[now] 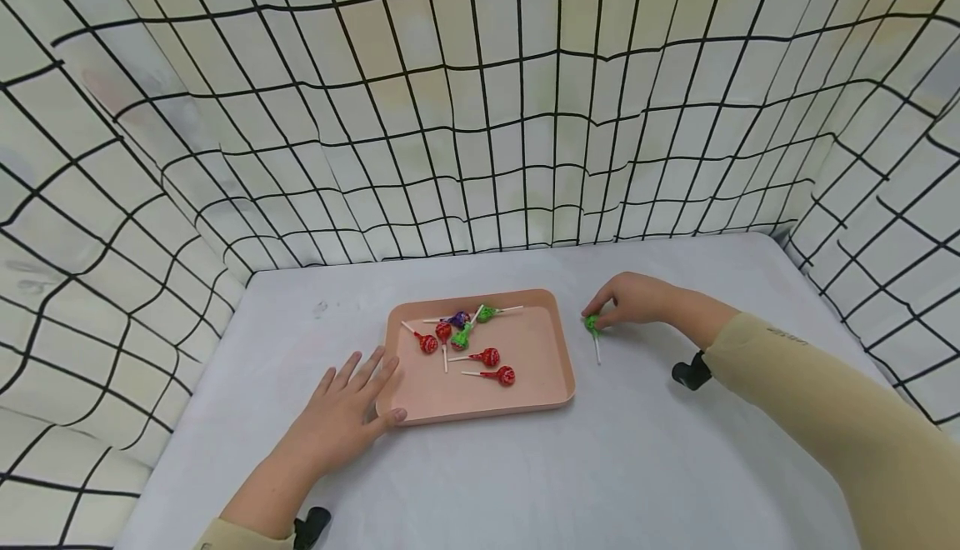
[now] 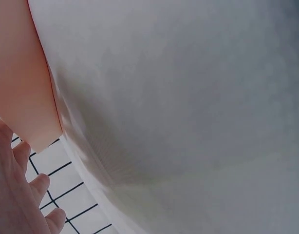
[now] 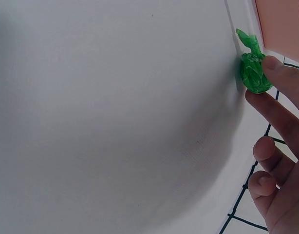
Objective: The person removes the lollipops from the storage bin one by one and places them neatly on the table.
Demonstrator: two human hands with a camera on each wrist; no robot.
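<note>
To the right of the pink tray [image 1: 525, 400], my right hand [image 1: 633, 298] pinches a green-wrapped lollipop [image 1: 592, 324] by its candy head, the white stick pointing toward me. In the right wrist view the thumb and index finger touch the lollipop's green wrapper [image 3: 255, 73]. My left hand [image 1: 341, 408] lies with spread, straight fingers at the tray's left edge, thumb at its front left corner. On the tray are several lollipops: red ones such as the front one [image 1: 506, 376], a purple one [image 1: 459, 319] and green ones, one [image 1: 461, 336] lying near the middle.
A white cloth covers the table [image 1: 510, 483]. Walls of white sheet with a black grid [image 1: 480, 117] stand behind it and along both sides. Each wrist wears a black device, like the right one [image 1: 692, 372].
</note>
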